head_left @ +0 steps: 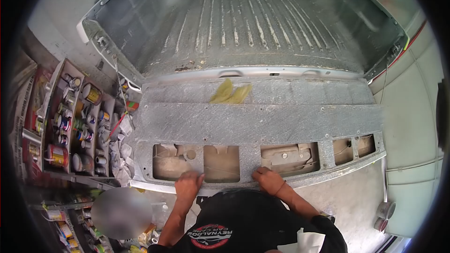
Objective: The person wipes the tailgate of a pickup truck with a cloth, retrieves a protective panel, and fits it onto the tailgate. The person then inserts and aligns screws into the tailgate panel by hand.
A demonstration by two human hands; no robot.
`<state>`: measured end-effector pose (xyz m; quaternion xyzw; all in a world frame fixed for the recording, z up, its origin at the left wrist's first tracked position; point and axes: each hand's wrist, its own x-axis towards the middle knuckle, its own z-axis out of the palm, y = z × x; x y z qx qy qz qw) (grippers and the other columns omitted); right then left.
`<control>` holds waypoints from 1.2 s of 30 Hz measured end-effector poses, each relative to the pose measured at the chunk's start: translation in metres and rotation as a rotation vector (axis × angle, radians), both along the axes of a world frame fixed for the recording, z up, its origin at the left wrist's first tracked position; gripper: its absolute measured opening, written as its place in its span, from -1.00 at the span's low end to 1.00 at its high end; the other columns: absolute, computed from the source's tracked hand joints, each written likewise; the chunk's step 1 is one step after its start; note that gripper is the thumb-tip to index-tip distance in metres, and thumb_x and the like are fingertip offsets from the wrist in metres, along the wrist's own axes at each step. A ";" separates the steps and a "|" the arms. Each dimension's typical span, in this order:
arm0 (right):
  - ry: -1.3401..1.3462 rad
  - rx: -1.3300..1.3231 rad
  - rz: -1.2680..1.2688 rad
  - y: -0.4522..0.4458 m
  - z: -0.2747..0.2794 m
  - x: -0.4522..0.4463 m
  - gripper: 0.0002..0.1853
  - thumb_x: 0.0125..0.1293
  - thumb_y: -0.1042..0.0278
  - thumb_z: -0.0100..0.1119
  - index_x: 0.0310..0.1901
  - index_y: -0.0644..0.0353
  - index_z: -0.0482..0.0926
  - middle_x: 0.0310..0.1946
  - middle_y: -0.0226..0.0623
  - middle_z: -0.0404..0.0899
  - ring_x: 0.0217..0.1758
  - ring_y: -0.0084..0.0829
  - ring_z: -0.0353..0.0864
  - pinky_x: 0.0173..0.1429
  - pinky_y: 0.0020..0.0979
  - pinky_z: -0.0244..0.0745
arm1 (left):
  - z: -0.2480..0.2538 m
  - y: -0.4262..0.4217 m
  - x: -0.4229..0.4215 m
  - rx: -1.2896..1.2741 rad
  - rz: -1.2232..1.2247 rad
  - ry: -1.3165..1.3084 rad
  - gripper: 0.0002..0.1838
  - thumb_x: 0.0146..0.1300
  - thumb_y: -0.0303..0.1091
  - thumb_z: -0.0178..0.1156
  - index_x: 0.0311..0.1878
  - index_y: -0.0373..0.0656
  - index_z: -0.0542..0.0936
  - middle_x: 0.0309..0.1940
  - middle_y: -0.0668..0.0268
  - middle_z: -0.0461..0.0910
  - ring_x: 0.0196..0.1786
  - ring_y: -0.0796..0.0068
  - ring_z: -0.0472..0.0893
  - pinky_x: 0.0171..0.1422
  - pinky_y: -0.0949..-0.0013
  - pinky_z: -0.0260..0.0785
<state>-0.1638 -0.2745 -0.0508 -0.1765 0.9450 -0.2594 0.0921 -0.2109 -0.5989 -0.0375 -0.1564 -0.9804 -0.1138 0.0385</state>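
A lowered pickup tailgate [281,122], grey and rough-coated, spans the view before me. Several cut-out openings run along its near side. My left hand [188,185] lies on the near rim, by the lower edge of the left openings, its fingers curled against the metal. Further right, my right hand [269,180] holds the same rim below the middle opening [290,157], fingers bent and partly hidden. A crumpled yellow cloth [229,92] sits on the far part of the tailgate, apart from both hands.
Beyond the tailgate is the ribbed truck bed [243,18]. A shelf [70,117] of paint cans and small bottles stands at left, with more containers [65,229] below. Two round cans [384,211] are at lower right, near a pale wall [412,112]. One patch at lower left is blurred.
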 end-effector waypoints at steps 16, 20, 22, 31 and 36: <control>-0.203 0.094 -0.051 -0.001 0.008 -0.012 -0.77 0.28 0.20 0.19 -0.21 0.19 0.53 -0.24 -0.04 0.65 -0.25 0.03 0.65 -0.17 -0.01 0.55 | 0.005 -0.021 -0.001 0.275 -0.146 -0.231 -0.84 0.10 -0.49 0.27 -0.22 -0.20 0.67 -0.27 0.10 0.65 -0.19 0.06 0.65 -0.10 0.13 0.51; -0.013 -0.061 0.008 0.001 0.019 -0.014 -0.83 0.20 0.42 0.19 -0.16 0.18 0.56 -0.19 -0.12 0.63 -0.18 0.00 0.64 -0.12 -0.10 0.57 | 0.023 -0.009 -0.006 0.232 -0.010 -0.150 -0.88 0.15 -0.51 0.25 -0.23 -0.22 0.66 -0.30 0.08 0.64 -0.22 0.04 0.63 -0.12 0.14 0.50; 0.119 -0.127 0.016 0.014 0.011 -0.029 -0.81 0.19 0.45 0.19 -0.14 0.19 0.56 -0.18 -0.12 0.62 -0.17 0.00 0.64 -0.11 -0.11 0.57 | 0.040 0.002 -0.020 0.378 0.006 -0.083 -0.88 0.17 -0.49 0.25 -0.21 -0.22 0.66 -0.30 0.07 0.64 -0.22 0.02 0.63 -0.13 0.14 0.50; 0.388 -0.230 -0.555 0.086 0.005 -0.186 -0.84 0.22 0.50 0.13 -0.16 0.23 0.61 -0.26 -0.04 0.66 -0.14 0.02 0.65 -0.06 -0.14 0.55 | 0.016 0.170 -0.182 0.583 -0.365 0.004 -0.78 0.26 -0.34 0.22 -0.05 -0.17 0.64 -0.20 0.08 0.66 -0.13 -0.03 0.63 -0.03 0.11 0.47; 0.250 -0.124 -0.634 0.085 -0.020 -0.234 -0.71 0.21 0.50 0.12 -0.02 0.19 0.60 -0.09 -0.06 0.67 -0.04 -0.01 0.66 0.08 -0.20 0.56 | -0.025 0.259 -0.245 0.456 -0.303 -0.063 -0.77 0.25 -0.34 0.17 -0.05 -0.14 0.63 -0.18 0.07 0.66 -0.09 -0.03 0.62 0.02 0.03 0.45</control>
